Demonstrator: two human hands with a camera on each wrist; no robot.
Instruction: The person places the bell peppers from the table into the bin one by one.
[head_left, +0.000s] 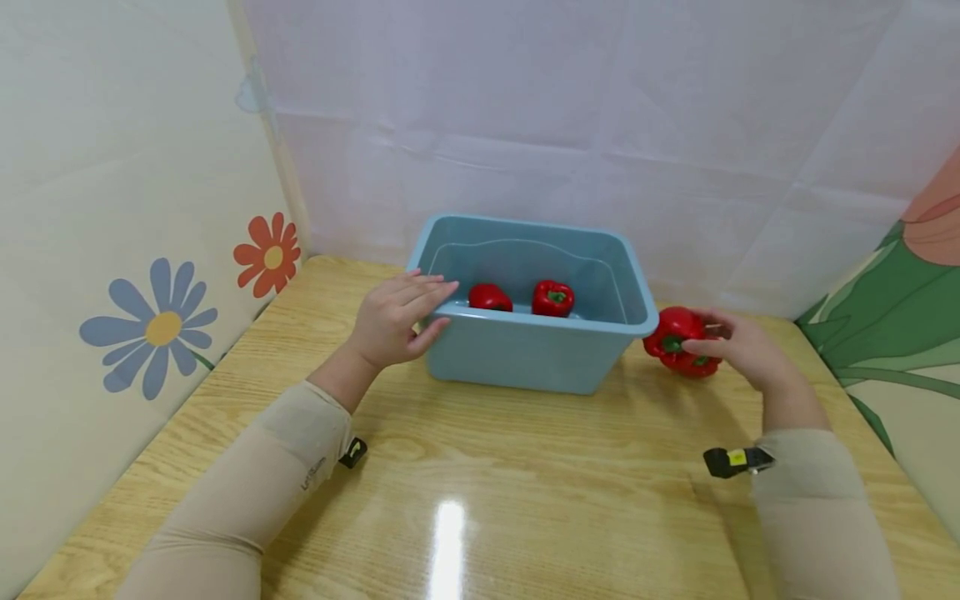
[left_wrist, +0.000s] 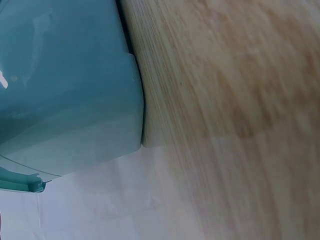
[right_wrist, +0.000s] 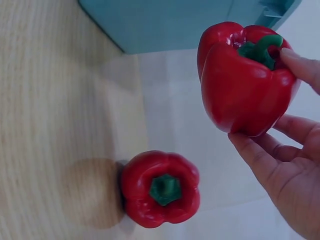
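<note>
My right hand (head_left: pixel 738 346) grips a red bell pepper (right_wrist: pixel 245 82) between thumb and fingers, to the right of a blue plastic bin (head_left: pixel 517 350). In the right wrist view the pepper is lifted off the table, its green stem close to the thumb. Another red bell pepper (right_wrist: pixel 160 189) sits on the table below it, partly hidden behind the held one in the head view. My left hand (head_left: pixel 397 321) rests on the bin's left front rim with fingers extended. Inside the bin lie two more peppers, one at the left (head_left: pixel 490 297) and one further right (head_left: pixel 552 298).
The bin stands toward the back of a wooden table (head_left: pixel 525 475), near a pale cloth backdrop (head_left: pixel 562 108). Flower-printed panels (head_left: pixel 161 329) flank the table on both sides. Only the bin's side and the table surface show in the left wrist view.
</note>
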